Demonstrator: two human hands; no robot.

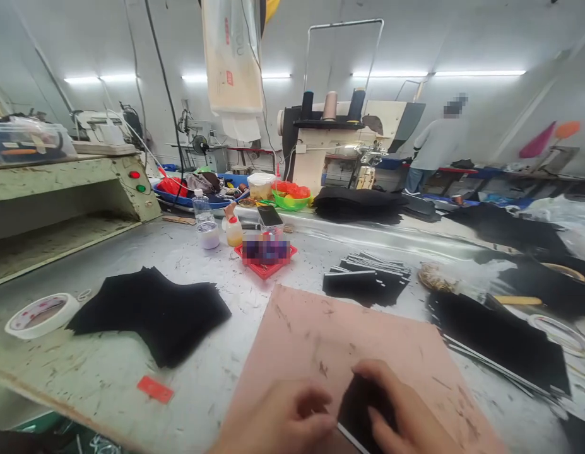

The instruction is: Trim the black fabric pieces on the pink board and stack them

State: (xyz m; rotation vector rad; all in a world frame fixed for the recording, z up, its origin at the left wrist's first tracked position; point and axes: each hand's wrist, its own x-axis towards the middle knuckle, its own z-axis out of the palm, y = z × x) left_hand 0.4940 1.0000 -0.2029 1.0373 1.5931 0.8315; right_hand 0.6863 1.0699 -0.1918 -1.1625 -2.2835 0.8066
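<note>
A small black, white-edged flat piece (pixel 361 400) was handled over a flat pink sheet (pixel 315 321) on a scuffed grey worktop (pixel 202 403).

Over the sheet's near part, the right hand (pixel 403 403) gripped the piece; the left hand (pixel 287 416) curled beside its white edge, whether pinching could not be told. Working that edge appeared to be the step; the next move seemed to call for a steady hold.

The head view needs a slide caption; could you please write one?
Right hand holds a white-edged black panel over a pink sheet, left hand beside it.
</note>
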